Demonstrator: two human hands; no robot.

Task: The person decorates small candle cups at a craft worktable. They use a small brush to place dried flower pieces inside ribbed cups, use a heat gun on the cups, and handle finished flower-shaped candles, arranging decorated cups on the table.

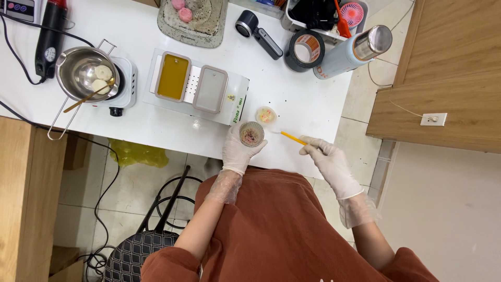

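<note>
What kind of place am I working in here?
Probably a small home craft bench for wax or soap work: a melting pot on a hotplate, rectangular moulds, and the left hand holding a filled cup.

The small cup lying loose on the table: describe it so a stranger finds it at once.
Start at the white table and the boxed tray set in its middle. Just right of that box, above the left hand, sits the small round cup. Unlike the darker held cup, it lies untouched, with pale yellow-pink filling.
</note>
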